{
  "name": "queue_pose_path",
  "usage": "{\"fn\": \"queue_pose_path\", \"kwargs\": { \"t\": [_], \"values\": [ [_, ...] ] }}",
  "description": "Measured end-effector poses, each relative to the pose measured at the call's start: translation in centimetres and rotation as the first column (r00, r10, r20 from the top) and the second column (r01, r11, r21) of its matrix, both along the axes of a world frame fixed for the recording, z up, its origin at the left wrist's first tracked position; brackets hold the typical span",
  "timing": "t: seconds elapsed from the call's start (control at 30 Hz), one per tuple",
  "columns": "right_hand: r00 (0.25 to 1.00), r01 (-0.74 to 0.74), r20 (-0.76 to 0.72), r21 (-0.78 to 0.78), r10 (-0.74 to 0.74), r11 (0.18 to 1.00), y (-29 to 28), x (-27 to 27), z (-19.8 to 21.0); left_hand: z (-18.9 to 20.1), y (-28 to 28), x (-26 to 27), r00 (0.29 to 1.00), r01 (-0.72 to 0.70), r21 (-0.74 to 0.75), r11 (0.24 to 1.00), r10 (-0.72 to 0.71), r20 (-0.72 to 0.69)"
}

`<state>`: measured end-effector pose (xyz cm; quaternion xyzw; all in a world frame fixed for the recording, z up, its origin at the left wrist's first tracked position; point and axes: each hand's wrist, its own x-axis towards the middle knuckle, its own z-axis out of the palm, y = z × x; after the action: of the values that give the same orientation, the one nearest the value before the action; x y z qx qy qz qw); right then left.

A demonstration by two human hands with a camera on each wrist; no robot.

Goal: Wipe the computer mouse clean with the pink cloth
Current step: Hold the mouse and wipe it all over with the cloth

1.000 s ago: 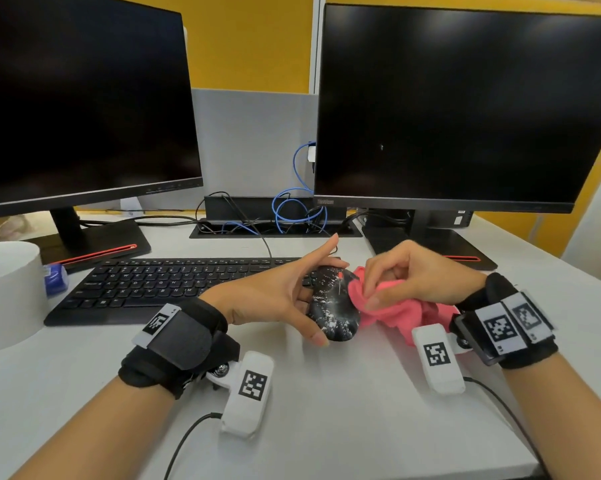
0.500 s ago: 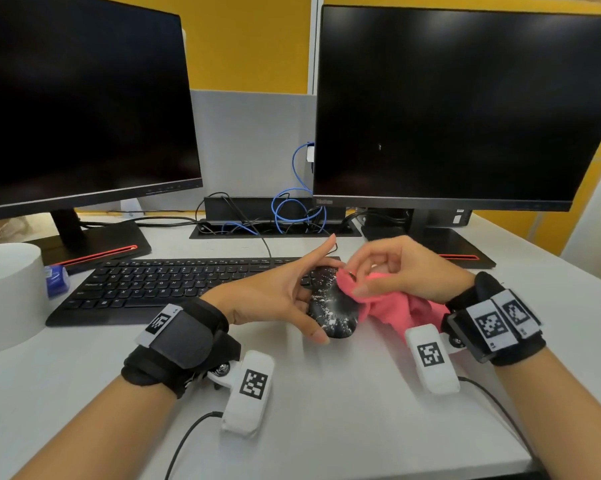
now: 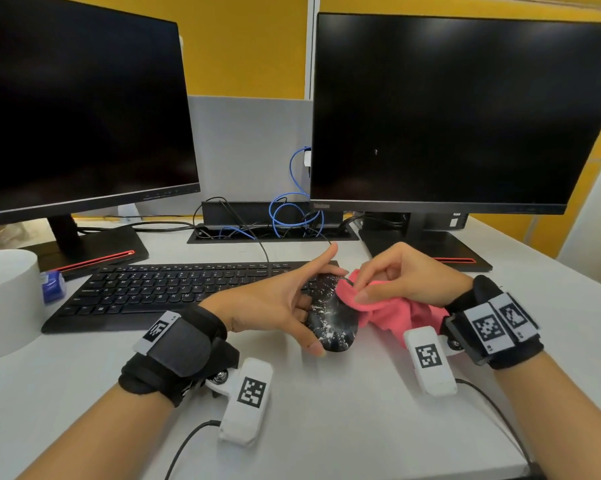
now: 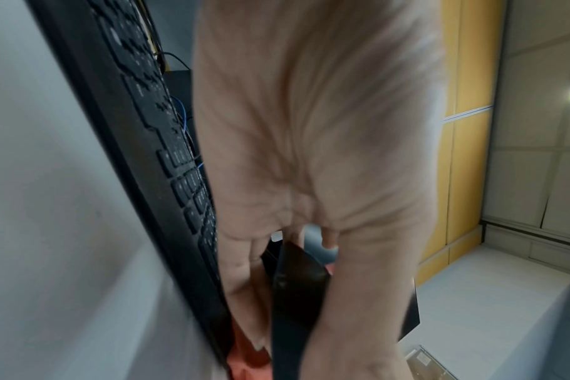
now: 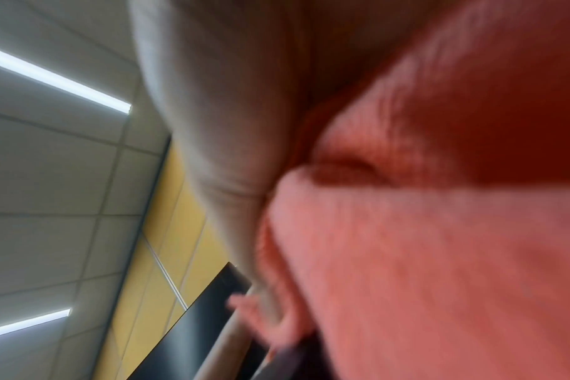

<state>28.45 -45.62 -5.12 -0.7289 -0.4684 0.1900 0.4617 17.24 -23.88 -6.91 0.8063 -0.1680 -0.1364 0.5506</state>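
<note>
The black computer mouse [image 3: 330, 317], speckled with white, lies on the desk just right of the keyboard. My left hand [image 3: 292, 303] grips it, thumb at its near end and fingers along its left side, with the index finger sticking up. My right hand [image 3: 396, 275] pinches the bunched pink cloth [image 3: 389, 313] and presses it on the mouse's front right side. The left wrist view shows my palm over the dark mouse [image 4: 296, 295] with a bit of cloth [image 4: 244, 360] below. Blurred pink cloth [image 5: 439, 257] fills the right wrist view.
A black keyboard [image 3: 174, 289] lies left of the mouse. Behind stand two dark monitors [image 3: 448, 116], with a cable tray and blue cables [image 3: 292, 216] between them. A white cylinder [image 3: 4, 299] and a small blue object [image 3: 53, 285] sit at the far left.
My right hand has slid the cloth left and forward, from beside the mouse onto its front right part. My left hand has kept its grip on the mouse.
</note>
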Motion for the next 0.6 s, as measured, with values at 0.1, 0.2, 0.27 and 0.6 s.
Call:
{"fn": "queue_pose_path", "kwargs": {
  "t": [0.1,0.2,0.27,0.6],
  "values": [
    [0.986,0.143,0.08,0.082,-0.149,0.986,0.15,0.49,-0.16,-0.12,-0.06,0.06,1.0,0.005,-0.009,1.0,-0.005,-0.014],
    [0.997,-0.029,0.071,-0.041,0.032,0.999,0.19,0.2,-0.28,-0.17,-0.04,0.06,1.0,0.013,0.011,1.0,-0.013,-0.009],
    [0.998,-0.014,0.062,-0.048,0.017,0.999,0.2,0.22,-0.28,-0.21,0.02,0.09,1.0,0.006,0.016,1.0,-0.006,-0.006],
    [0.974,0.167,0.144,0.054,-0.173,0.984,-0.05,0.82,-0.11,-0.22,0.16,0.14,1.0,0.01,0.007,1.0,-0.01,-0.006]
  ]
}}
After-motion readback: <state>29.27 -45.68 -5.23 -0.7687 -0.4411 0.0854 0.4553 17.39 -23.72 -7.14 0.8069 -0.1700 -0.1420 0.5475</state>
